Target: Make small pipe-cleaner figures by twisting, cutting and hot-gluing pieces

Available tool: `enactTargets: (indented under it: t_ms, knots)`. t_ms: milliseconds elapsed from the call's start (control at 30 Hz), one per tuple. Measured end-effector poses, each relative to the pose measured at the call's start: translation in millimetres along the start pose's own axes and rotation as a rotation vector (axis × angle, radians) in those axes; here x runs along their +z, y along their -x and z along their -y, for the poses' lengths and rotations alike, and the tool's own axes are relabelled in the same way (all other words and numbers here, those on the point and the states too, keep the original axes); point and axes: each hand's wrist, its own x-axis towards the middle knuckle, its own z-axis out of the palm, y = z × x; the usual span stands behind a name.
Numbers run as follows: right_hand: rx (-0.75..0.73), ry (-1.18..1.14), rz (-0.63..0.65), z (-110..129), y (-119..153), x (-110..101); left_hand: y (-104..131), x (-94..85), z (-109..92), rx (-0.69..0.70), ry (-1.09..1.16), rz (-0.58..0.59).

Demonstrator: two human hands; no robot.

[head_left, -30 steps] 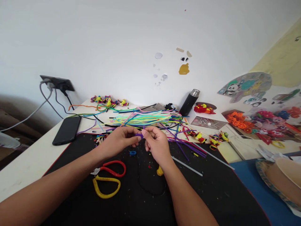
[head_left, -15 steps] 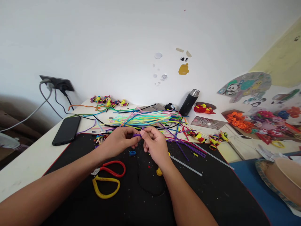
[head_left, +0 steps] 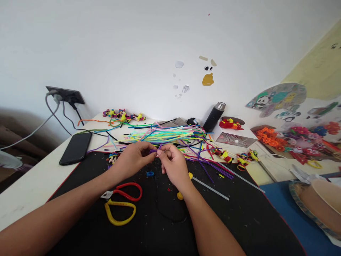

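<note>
Where grey and black cords plug in at far left, one dark power strip (head_left: 65,94) against the wall. Next, one black phone (head_left: 75,148), flat on the white table (head_left: 39,188), its lower right corner near the black mat (head_left: 149,234). One small multicoloured figure (head_left: 112,158), just beyond my left forearm; at the back, a row of similar figures (head_left: 124,114). One pair of scissors (head_left: 121,215), one handle loop red, the other yellow, on the mat, blades mostly hidden by my arm.

My left hand (head_left: 140,154): thumb and fingers pinching one purple coiled piece (head_left: 152,151), held above the mat at its far edge. Below it, one blue ring-shaped item (head_left: 150,174). Behind, one loose heap of pipe cleaners (head_left: 165,134), many colours. My right hand (head_left: 172,160): thumb and forefinger pressed together on the right end of the purple piece; its exact shape is partly hidden by my fingers.

One yellow piece (head_left: 180,196), just beside my right wrist. One translucent rod (head_left: 210,188), lying aslant on the mat. One black flask (head_left: 214,117) with silver cap, near the wall. One white box (head_left: 236,137), red and yellow item on top. Further figures (head_left: 242,160), in front of it. Orange pieces (head_left: 270,138), heaped. Far right, one round basket (head_left: 295,195).
</note>
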Motion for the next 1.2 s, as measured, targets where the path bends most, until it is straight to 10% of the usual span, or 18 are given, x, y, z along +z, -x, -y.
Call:
enactTargets:
  t_ms: [433,1200]
  knots:
    - [0.034,-0.043,0.041,-3.5,0.2,-0.1,1.0,5.0,5.4,0.108,0.079,-0.094]
    - [0.090,-0.184,0.045,2.9,-0.3,-1.5,-5.1,-21.8,1.3,0.033,0.307,0.136]
